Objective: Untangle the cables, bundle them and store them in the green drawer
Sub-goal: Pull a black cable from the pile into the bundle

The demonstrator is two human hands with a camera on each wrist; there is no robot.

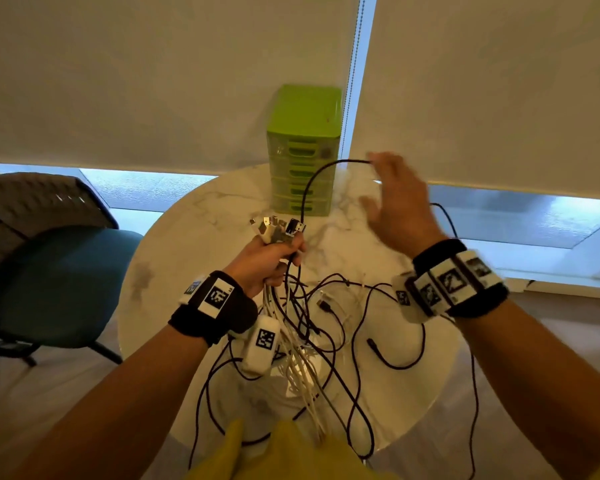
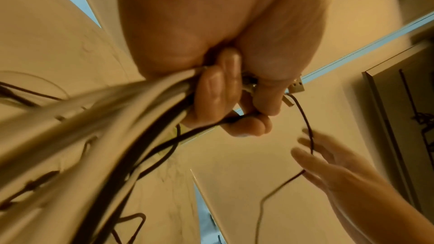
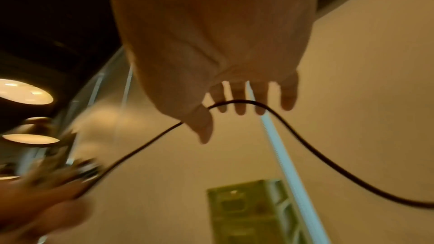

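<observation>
My left hand (image 1: pixel 269 259) (image 2: pixel 225 99) grips a bunch of black and white cables (image 1: pixel 302 341) just below their plugs (image 1: pixel 278 228), which stick up above the fist. The rest of the cables hang in a tangle onto the round marble table (image 1: pixel 343 216). One black cable (image 1: pixel 312 181) (image 3: pixel 305 136) arcs up from the bunch and passes across my right hand (image 1: pixel 395 202) (image 3: pixel 234 99), whose fingers are spread and straight. The green drawer unit (image 1: pixel 303 150) (image 3: pixel 253 214) stands at the table's far edge, drawers closed.
A teal chair (image 1: pixel 59 282) with a woven back stands left of the table. Roller blinds (image 1: pixel 153 81) with a bead chain (image 1: pixel 355 64) hang behind the drawer unit. Wrist bands with markers sit on both arms.
</observation>
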